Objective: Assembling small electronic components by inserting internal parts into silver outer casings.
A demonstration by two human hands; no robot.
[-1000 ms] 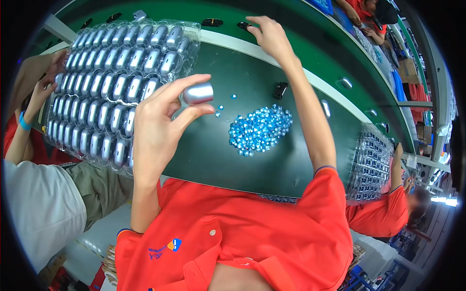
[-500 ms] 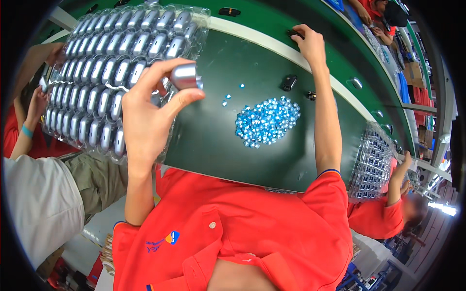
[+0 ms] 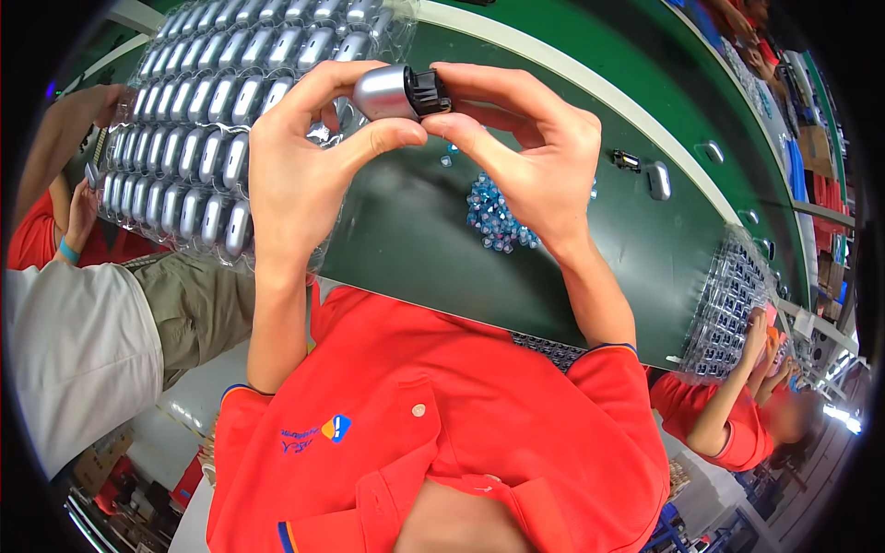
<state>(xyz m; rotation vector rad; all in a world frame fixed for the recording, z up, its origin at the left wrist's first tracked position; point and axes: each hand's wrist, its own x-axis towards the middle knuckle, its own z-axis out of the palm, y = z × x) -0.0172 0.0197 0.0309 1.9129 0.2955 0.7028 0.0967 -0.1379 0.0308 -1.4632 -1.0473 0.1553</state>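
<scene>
Silver cap (image 3: 383,92) is pinched in the left hand (image 3: 300,170), black insert (image 3: 430,92) in the right hand (image 3: 539,161), at upper centre of frame. Parts are touching end to end, long axis running left-right, above the green bench (image 3: 415,240).

Both forearms rise from the lower edge, raised and bent inward. The left hand (image 3: 300,170) and right hand (image 3: 535,157) meet fingertip to fingertip, fingers curled in pinching grips.

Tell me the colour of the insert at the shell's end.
Black insert in a silver shell; head view.
</scene>
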